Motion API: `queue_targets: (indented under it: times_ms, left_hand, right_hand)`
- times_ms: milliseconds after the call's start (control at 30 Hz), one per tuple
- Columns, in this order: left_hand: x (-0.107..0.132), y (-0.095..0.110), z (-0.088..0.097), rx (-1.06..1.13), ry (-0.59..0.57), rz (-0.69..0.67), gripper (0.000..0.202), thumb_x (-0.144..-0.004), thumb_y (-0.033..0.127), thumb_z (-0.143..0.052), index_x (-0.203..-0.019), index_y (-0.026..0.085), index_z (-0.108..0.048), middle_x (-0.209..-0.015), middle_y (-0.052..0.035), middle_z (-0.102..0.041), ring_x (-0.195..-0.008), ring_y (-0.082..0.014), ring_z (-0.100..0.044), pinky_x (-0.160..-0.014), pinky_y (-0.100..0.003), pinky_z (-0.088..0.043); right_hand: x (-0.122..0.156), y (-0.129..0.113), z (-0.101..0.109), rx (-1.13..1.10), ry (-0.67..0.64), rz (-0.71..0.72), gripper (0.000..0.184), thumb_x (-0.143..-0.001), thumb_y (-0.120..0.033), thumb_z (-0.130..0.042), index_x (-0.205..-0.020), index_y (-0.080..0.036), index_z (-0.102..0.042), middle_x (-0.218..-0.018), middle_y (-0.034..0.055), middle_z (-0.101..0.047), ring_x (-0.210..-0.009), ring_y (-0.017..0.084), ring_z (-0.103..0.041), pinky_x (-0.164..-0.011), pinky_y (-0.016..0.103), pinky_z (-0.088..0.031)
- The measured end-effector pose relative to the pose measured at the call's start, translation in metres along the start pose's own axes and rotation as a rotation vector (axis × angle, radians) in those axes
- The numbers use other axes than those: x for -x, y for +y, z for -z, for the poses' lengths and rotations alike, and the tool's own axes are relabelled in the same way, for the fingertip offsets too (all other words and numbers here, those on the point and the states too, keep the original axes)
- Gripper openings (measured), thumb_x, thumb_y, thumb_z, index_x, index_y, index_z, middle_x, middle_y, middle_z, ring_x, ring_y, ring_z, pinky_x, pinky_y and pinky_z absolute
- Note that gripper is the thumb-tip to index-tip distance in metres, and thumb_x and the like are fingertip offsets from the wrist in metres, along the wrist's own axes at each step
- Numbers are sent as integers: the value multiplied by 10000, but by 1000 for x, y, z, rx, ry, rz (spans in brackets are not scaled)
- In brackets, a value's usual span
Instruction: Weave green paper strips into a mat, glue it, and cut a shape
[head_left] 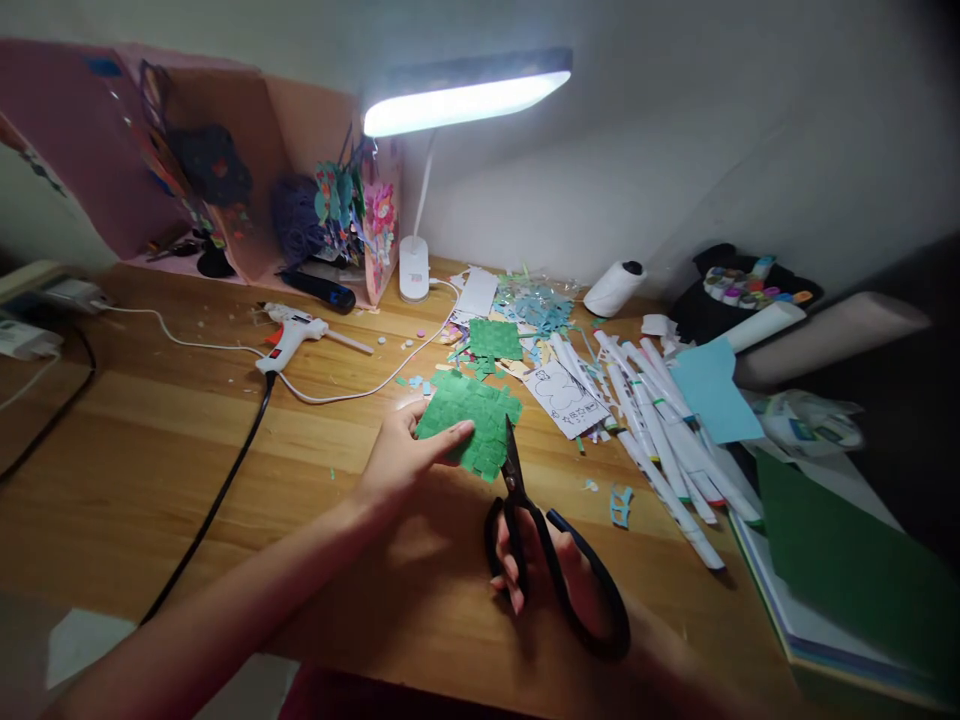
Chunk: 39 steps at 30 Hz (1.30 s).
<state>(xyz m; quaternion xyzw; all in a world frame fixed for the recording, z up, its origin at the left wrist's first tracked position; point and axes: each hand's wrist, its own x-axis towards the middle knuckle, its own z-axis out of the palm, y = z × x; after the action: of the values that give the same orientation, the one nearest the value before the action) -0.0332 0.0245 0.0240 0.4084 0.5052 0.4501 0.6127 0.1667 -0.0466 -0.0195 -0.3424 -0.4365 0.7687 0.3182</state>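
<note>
My left hand [409, 445] pinches a woven green paper square [469, 420] between thumb and fingers, holding it above the desk. Its edges look uneven, with short strip ends sticking out. In my right hand [551, 560] are black-handled scissors [514, 480], with fingers through the large loops. The scissor blades point away from me and meet the right edge of the green square. Behind it, a second woven green paper piece [495, 339] lies on a heap of paper scraps.
A white glue gun [289, 340] with its black cord lies at left. White markers [660, 420], a drawing card [568, 398] and blue paper [718, 390] lie at right, near green sheets [840, 560]. A lit lamp [472, 95] stands behind, beside a pink cardboard box [247, 170].
</note>
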Motion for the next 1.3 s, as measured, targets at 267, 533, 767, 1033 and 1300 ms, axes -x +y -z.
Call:
queue_targets:
  times_ms: [267, 533, 767, 1033, 1300]
  left_hand:
    - [2, -1, -3, 25, 36, 29, 420, -619, 394, -771, -908, 114, -649, -867, -72, -690, -713, -161, -632, -651, -251, -497]
    - [4, 0, -7, 72, 68, 82, 439, -589, 394, -783, -903, 119, -649, -825, -54, -694, -680, -167, -631, -636, -258, -491]
    - [3, -1, -6, 99, 61, 70, 411, -598, 391, -779, -884, 122, -658, -793, -38, -691, -655, -148, -616, -626, -242, -483]
    - [1, -7, -6, 134, 37, 52, 401, -615, 385, -775, -899, 129, -654, -798, -23, -686, -665, -141, -619, -639, -236, -489]
    - [4, -6, -7, 121, -56, 39, 454, -630, 342, -772, -1001, 121, -634, -889, -56, -685, -762, -176, -641, -692, -264, -506]
  right_hand:
    - [1, 17, 3, 34, 92, -14, 688, -693, -824, -331, -876, -193, -533, -674, -9, -507, -468, 95, -453, -573, 305, -486]
    - [8, 6, -4, 99, 158, -37, 639, -714, -783, -393, -897, -187, -532, -650, -20, -509, -483, 98, -483, -565, 295, -499]
    - [5, 10, -4, 106, 162, -59, 648, -675, -798, -436, -879, -187, -516, -628, -28, -492, -463, 102, -494, -449, 251, -468]
    - [3, 11, -12, 146, 150, 30, 662, -698, -811, -364, -860, -188, -518, -546, -50, -458, -418, 97, -460, -494, 281, -490]
    - [6, 13, -9, 127, 87, 70, 783, -666, -859, -201, -885, -191, -545, -611, 8, -514, -564, 160, -526, -691, 380, -503]
